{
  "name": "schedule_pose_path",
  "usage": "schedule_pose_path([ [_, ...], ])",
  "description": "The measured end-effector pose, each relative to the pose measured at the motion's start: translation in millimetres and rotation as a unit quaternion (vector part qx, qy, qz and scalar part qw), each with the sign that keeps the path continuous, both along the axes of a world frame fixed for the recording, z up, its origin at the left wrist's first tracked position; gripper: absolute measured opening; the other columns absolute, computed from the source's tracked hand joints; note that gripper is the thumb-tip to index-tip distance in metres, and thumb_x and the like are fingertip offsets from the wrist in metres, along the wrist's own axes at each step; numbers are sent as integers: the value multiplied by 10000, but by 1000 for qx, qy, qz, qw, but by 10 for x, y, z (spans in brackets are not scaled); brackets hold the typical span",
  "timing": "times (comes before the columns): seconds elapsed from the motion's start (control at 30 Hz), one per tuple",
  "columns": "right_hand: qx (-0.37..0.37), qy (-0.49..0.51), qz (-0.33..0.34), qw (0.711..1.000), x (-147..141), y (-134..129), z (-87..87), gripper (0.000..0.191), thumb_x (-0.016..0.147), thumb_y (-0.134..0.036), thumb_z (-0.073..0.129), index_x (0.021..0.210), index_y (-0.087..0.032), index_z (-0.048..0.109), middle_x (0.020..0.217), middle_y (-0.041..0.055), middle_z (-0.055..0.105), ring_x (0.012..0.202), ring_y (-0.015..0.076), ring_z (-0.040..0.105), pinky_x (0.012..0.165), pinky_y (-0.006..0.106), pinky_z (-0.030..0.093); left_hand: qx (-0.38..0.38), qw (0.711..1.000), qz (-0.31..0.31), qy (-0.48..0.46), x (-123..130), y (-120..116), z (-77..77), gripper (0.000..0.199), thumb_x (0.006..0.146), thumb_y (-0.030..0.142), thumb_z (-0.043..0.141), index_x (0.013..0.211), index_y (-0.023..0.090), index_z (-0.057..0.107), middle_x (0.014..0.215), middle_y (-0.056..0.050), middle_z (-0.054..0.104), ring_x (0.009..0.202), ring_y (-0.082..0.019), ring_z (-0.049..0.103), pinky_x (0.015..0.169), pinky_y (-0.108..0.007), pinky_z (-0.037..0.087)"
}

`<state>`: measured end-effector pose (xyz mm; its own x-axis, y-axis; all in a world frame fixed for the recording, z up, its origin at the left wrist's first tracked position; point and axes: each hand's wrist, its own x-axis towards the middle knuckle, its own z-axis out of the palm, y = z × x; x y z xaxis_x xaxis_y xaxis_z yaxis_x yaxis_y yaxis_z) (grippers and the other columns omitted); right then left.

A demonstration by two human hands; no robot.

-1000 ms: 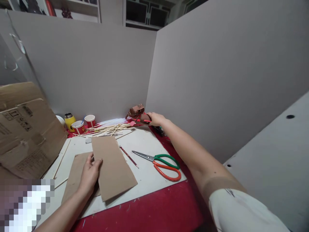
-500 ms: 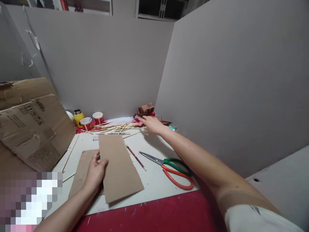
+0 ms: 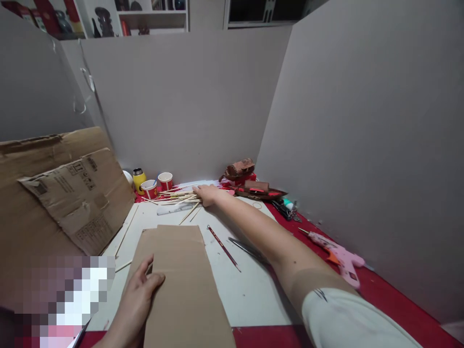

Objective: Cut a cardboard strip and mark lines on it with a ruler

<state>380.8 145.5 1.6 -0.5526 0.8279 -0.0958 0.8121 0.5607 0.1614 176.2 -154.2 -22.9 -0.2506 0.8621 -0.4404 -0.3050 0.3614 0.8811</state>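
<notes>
My left hand (image 3: 139,292) grips the left edge of a brown cardboard piece (image 3: 184,290), thumb on top; a second piece of cardboard (image 3: 142,244) lies partly under it. At the far side of the white board, my right hand (image 3: 208,194) reaches over a loose pile of thin wooden sticks (image 3: 181,199), fingers stretched out and touching the pile. A pencil (image 3: 224,248) lies right of the cardboard. Only the blades of the scissors (image 3: 246,249) show, since my right forearm hides their handles. A whitish strip (image 3: 174,208) lies in front of the sticks.
Large cardboard sheets (image 3: 72,203) lean at the left. Paper cups (image 3: 166,180) and a yellow bottle (image 3: 138,181) stand at the back. A brown model boat (image 3: 259,190), a brown leather-like item (image 3: 239,168) and a pink glue gun (image 3: 335,253) lie rightward. Grey partitions (image 3: 344,121) enclose the table.
My right hand has moved left from near the brown items onto the sticks. The held cardboard has come closer and lower in view. The view has shifted right, showing the glue gun.
</notes>
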Motion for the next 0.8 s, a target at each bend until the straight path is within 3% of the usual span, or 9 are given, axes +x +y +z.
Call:
schedule_pose_path([
  [0.13,-51,-22,-26,998,-111,181,55,359,964,-346,633,1276,-170,597,1266,103,622,1063,235,649,885,440,566,22,999,-27,-15,-8,-10,-113,630,670,244,733,1286,286,606,1091,-96,755,861,-320,745,666,-399,591],
  [0.37,-56,-15,-11,998,-89,208,47,344,963,-346,634,1262,-178,606,1264,97,624,1076,236,645,893,438,561,59,998,-17,-35,49,14,-153,610,657,239,755,1254,263,630,1175,-98,735,932,-325,737,724,-397,590],
  [0.57,-5,24,-15,1000,57,188,-9,339,969,-350,623,1260,-177,608,1277,102,619,1082,236,641,905,446,557,64,997,-24,-26,42,16,-253,703,651,300,786,1316,211,578,906,-76,773,891,-316,735,732,-369,564],
  [0.67,13,35,-30,999,63,230,-3,331,974,-353,615,1257,-181,609,1266,99,625,1068,230,646,898,440,560,70,997,-21,-24,49,13,-250,768,649,321,809,1351,160,542,898,-74,772,882,-289,729,761,-341,549],
  [0.8,34,49,-37,998,-58,305,17,336,976,-354,612,1266,-185,605,1274,100,621,1069,230,644,899,441,560,61,998,-32,-5,53,-3,-225,808,678,302,801,1409,151,493,740,-23,741,715,-252,712,677,-317,527],
])
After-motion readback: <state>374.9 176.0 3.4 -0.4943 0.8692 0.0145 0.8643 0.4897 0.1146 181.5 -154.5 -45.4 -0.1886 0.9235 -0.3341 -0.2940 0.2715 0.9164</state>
